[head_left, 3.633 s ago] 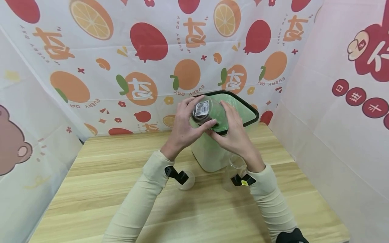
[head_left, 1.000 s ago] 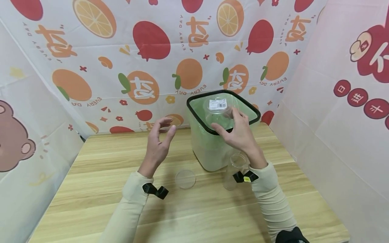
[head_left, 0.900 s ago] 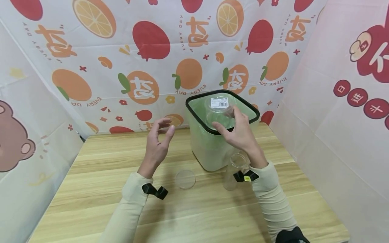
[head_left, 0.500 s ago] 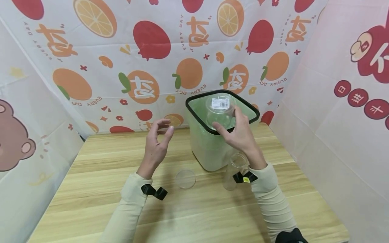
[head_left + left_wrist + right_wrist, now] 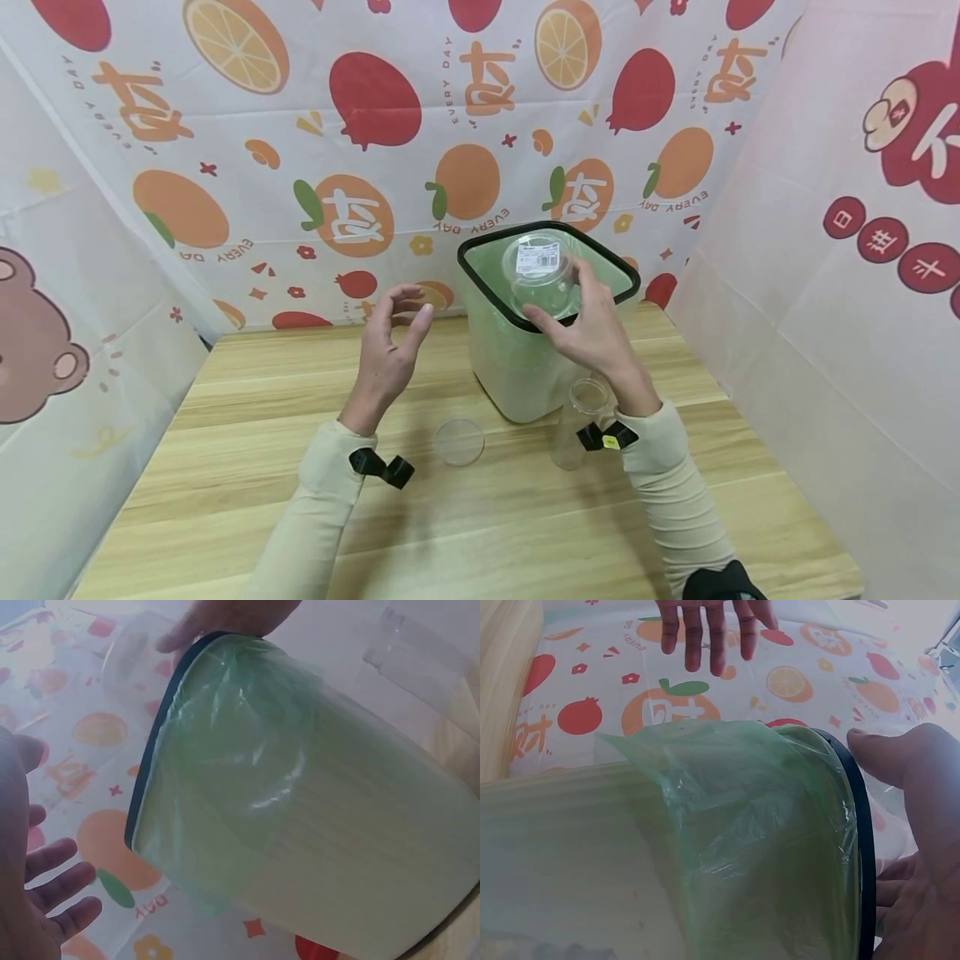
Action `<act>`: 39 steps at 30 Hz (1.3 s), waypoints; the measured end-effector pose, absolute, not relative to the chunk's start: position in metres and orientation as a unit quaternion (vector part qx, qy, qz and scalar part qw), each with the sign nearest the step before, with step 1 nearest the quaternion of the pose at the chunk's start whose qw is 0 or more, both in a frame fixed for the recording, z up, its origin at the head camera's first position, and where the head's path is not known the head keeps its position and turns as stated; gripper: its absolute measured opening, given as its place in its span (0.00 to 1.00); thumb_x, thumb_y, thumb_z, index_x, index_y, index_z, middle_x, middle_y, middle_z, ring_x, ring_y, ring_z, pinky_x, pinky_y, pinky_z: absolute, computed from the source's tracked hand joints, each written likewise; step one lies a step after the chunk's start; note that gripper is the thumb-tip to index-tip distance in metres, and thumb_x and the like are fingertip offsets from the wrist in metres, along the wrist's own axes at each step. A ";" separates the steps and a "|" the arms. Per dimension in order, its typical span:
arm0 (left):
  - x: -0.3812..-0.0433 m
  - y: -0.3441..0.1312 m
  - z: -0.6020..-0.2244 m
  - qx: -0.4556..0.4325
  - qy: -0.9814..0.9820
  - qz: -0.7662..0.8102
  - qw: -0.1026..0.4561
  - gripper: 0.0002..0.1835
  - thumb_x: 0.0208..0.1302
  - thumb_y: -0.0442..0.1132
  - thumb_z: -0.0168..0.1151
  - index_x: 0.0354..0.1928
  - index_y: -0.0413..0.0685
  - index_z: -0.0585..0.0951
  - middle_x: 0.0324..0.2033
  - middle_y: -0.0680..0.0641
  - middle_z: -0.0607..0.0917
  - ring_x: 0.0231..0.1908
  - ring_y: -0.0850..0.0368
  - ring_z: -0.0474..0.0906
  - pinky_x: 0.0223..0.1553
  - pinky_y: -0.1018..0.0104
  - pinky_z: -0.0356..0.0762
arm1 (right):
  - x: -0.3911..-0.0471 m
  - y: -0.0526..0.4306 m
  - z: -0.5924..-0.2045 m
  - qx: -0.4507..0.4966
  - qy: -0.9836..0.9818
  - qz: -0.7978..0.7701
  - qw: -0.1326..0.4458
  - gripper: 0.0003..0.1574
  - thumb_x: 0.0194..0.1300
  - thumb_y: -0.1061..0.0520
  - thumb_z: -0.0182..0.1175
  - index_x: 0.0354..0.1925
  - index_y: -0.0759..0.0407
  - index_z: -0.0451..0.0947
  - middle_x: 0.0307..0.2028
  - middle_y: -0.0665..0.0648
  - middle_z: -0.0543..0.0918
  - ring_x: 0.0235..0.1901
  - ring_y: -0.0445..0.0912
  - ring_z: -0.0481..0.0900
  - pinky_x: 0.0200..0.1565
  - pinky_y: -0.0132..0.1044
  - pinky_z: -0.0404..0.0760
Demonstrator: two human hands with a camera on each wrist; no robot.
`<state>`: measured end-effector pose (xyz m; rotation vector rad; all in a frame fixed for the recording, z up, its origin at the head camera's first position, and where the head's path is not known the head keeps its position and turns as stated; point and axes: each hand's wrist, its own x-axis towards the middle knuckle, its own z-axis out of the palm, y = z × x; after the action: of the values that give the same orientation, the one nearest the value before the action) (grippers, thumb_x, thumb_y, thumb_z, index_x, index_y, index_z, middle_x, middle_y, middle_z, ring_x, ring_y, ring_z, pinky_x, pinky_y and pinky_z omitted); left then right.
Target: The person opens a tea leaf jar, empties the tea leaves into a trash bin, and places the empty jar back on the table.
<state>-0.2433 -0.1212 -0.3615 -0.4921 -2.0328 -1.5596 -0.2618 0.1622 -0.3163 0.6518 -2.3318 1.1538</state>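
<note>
My right hand (image 5: 596, 333) grips a clear plastic jar (image 5: 538, 260) by its side. The jar is tipped bottom-up over the mouth of a pale green trash bin (image 5: 517, 367), its base and white barcode label facing me. A thin green bag (image 5: 757, 817) lines the bin and hangs over the black rim (image 5: 866, 847). To the left of the bin, my left hand (image 5: 386, 354) hovers with loosely bent fingers and nothing in them. In the left wrist view, my right thumb and fingers (image 5: 217, 619) show beyond the rim beside the faint jar.
A clear round lid (image 5: 458, 442) lies on the wooden table (image 5: 247, 467) in front of the bin. A second clear jar (image 5: 567, 446) stands without a lid close to my right wrist. A fruit-print cloth (image 5: 262, 200) hangs behind the table.
Several seconds ago both hands held the jar, with something dark in it; my left hand has let go and moved left. Over the last second jar and hands shift only slightly.
</note>
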 end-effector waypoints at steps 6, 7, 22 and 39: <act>-0.245 -0.117 -0.345 -0.194 -0.753 -0.572 0.260 0.20 0.74 0.43 0.57 0.64 0.47 0.73 0.58 0.45 0.79 0.56 0.52 0.77 0.56 0.65 0.76 | -0.264 0.164 -0.310 0.250 -0.849 0.397 0.244 0.53 0.55 0.45 0.77 0.71 0.58 0.62 0.59 0.59 0.81 0.57 0.51 0.81 0.62 0.52 0.78; -0.245 -0.116 -0.342 -0.197 -0.754 -0.571 0.258 0.20 0.74 0.43 0.57 0.64 0.47 0.73 0.59 0.45 0.79 0.56 0.52 0.78 0.57 0.64 0.76 | -0.264 0.164 -0.309 0.253 -0.849 0.392 0.250 0.54 0.55 0.45 0.77 0.71 0.58 0.62 0.58 0.59 0.81 0.57 0.51 0.81 0.61 0.52 0.78; -0.250 -0.096 -0.307 -0.244 -0.760 -0.551 0.243 0.24 0.72 0.45 0.59 0.66 0.48 0.72 0.59 0.43 0.78 0.58 0.47 0.78 0.59 0.49 0.81 | -0.272 0.167 -0.291 0.300 -0.857 0.277 0.314 0.57 0.53 0.48 0.79 0.73 0.57 0.61 0.71 0.60 0.70 0.69 0.56 0.70 0.69 0.61 0.69; -0.254 -0.081 -0.285 -0.251 -0.767 -0.548 0.222 0.26 0.71 0.48 0.60 0.66 0.49 0.69 0.59 0.42 0.76 0.57 0.47 0.77 0.56 0.49 0.82 | -0.266 0.159 -0.279 0.330 -0.863 0.226 0.307 0.58 0.55 0.52 0.78 0.75 0.54 0.58 0.76 0.60 0.64 0.74 0.57 0.63 0.64 0.64 0.69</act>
<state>-0.2541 -0.0815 -0.2845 -0.6935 -2.1181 -1.5136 -0.2657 0.1592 -0.2785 0.8733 -2.2842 0.5989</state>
